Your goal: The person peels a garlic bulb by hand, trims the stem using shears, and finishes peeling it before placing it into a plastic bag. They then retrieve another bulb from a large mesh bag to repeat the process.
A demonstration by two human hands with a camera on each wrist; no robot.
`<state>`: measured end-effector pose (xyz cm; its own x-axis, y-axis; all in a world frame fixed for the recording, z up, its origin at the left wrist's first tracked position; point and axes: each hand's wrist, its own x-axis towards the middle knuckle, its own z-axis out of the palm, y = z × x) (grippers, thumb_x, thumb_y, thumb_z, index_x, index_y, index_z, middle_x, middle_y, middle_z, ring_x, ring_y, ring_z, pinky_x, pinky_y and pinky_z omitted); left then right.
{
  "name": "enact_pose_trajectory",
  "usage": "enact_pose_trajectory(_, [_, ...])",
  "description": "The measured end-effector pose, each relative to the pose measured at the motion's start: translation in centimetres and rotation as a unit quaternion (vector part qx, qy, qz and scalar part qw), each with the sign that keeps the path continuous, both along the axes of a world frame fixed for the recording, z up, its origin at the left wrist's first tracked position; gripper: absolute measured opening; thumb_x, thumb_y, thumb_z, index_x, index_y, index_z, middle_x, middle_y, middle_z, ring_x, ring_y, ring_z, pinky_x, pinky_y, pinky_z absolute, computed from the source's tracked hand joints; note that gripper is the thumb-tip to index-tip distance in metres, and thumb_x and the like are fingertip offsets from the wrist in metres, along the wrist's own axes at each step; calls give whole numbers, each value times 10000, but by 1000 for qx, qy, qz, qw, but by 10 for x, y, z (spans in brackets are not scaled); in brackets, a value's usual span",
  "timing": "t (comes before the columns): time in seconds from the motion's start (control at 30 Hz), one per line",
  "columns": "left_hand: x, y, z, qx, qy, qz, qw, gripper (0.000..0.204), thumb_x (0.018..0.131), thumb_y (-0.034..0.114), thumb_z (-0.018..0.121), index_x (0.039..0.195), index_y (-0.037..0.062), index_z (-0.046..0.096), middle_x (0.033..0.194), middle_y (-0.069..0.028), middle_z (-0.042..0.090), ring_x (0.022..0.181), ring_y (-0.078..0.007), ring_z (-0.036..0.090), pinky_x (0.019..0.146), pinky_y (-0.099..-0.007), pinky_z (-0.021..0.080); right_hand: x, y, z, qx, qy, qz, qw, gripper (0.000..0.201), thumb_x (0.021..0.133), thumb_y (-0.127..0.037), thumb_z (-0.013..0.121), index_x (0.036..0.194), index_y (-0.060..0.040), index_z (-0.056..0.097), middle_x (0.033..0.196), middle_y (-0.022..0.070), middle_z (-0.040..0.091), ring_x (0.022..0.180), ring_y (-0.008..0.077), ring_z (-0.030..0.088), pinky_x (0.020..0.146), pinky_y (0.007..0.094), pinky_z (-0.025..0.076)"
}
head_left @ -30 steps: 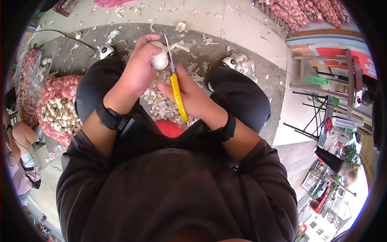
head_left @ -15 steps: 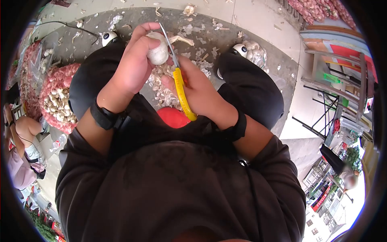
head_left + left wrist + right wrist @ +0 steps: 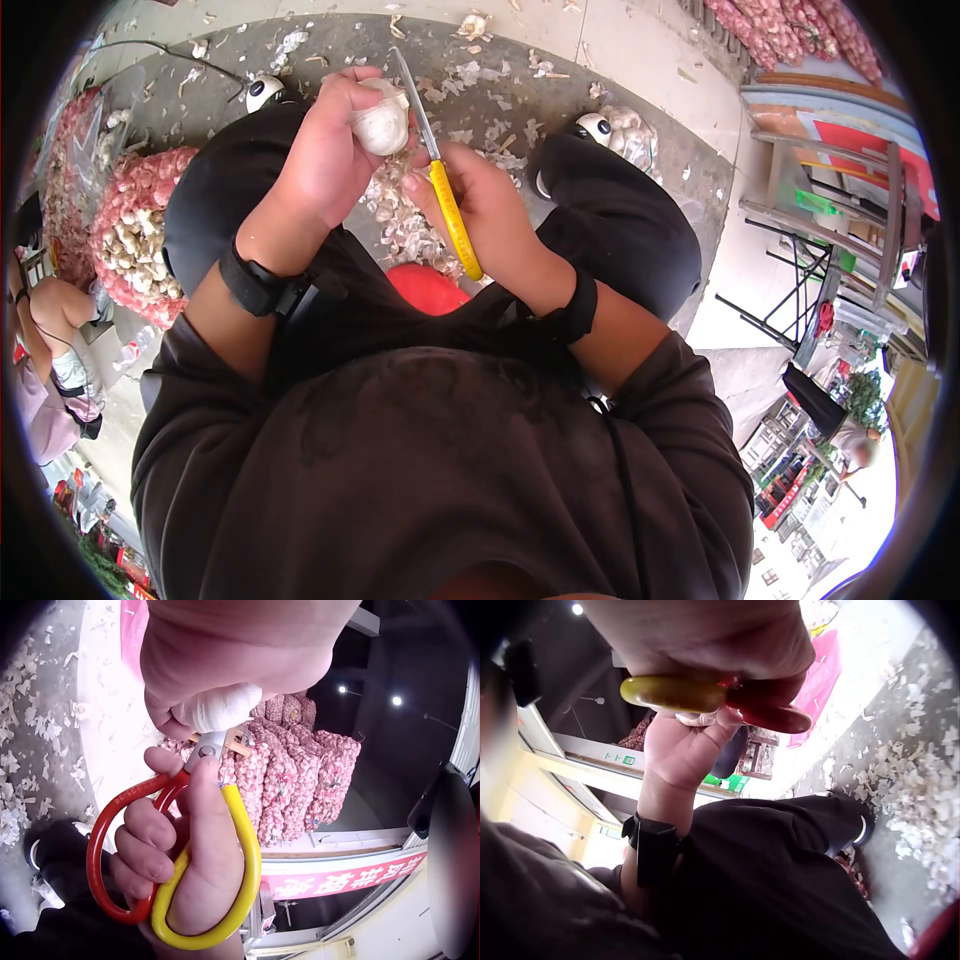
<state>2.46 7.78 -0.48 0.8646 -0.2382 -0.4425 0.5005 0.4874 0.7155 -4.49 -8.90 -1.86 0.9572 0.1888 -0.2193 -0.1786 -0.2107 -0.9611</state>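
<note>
My left hand (image 3: 328, 158) grips a white garlic bulb (image 3: 382, 128) above the gap between my knees. My right hand (image 3: 480, 200) holds scissors (image 3: 447, 205) with one yellow and one red handle. In the left wrist view the thumb is through the yellow loop (image 3: 251, 855) and fingers curl through the red loop (image 3: 101, 855). The blades are right at the bulb's stem end, and tan stem (image 3: 238, 742) shows beside the scissors' pivot. Fingers of the left hand hide part of the bulb.
Garlic peelings (image 3: 415, 225) litter the floor between my feet, by a red rounded object (image 3: 428, 290). An open net sack of garlic (image 3: 135, 245) stands at left. More filled sacks (image 3: 790, 35) lie at the far right, near a wooden rack (image 3: 830, 195). A person sits at the left edge.
A stem jutted past the scissor blades earlier and no longer shows there in the head view. The bulb has turned slightly, and the scissors' yellow handle has swung a little toward the left.
</note>
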Motion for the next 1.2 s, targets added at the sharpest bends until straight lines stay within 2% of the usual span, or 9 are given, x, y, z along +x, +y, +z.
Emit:
enact_pose_trajectory(0.1, [-3,-3,5,-25,27,19,999,334,901,183,486,1196,32,445,1053,-149,601,1027,-347,627,897,-439,525,-1,7,0,71,41,-57,995,298,896,-226,696,1024,-2,546,702,30,575,615,89,523,545,273,431])
enact_pose_trajectory(0.2, [-2,1,7,-68,20,3,998,326,903,195,552,1155,9,460,1027,-158,589,1007,-309,638,903,-424,531,5,7,7,121,138,-99,978,382,883,-231,712,1098,13,513,759,35,569,657,95,525,581,268,443])
enact_pose_trajectory(0.3, [0,0,10,-57,20,-6,998,299,944,245,554,1094,-10,513,1055,-171,611,1006,-304,649,912,-412,536,6,1,-19,45,137,-85,986,468,856,-182,717,1179,31,455,833,50,562,708,114,538,633,275,464])
enact_pose_trajectory(0.4, [2,-1,12,-65,32,-6,997,310,949,257,578,1075,-23,530,1076,-172,626,1023,-300,649,932,-410,532,1,-1,-46,50,159,-48,985,584,827,-136,697,1285,48,383,932,109,587,795,162,594,703,303,492])
enact_pose_trajectory(0.5, [1,-2,13,-52,-1,-36,998,303,921,165,634,1129,-12,502,1076,-157,629,1023,-295,651,931,-403,534,1,-3,-37,-36,147,34,988,707,795,-116,675,1366,64,297,1067,204,599,939,287,638,800,369,506])
enact_pose_trajectory(0.6, [-4,-6,15,-18,-65,-31,997,379,874,55,679,1179,0,460,1092,-148,625,1028,-284,650,914,-389,543,-2,-4,-34,-183,54,132,973,753,791,-126,692,1412,17,291,1169,215,553,1081,297,594,866,370,484])
enact_pose_trajectory(0.7, [-5,-8,17,0,-61,-18,998,456,858,5,683,1222,8,408,1114,-148,618,1031,-270,649,901,-380,548,-7,-3,-45,-227,116,193,947,829,768,-170,716,1443,-7,264,1265,269,506,1198,370,529,948,408,446])
enact_pose_trajectory(0.9, [-6,-8,18,103,-91,2,991,548,861,69,707,1258,-20,339,1111,-145,622,1000,-249,658,876,-350,546,1,-3,-39,-216,197,210,933,788,791,-223,712,1422,-14,288,1265,262,530,1171,375,547,950,403,440])
enact_pose_trajectory(1.2, [0,0,18,96,-34,10,995,773,821,103,731,1368,-95,222,1054,-144,637,878,-217,658,778,-305,520,-1,-2,-43,-225,212,214,927,819,844,-297,691,1441,7,220,1204,241,582,1103,342,601,901,389,467])
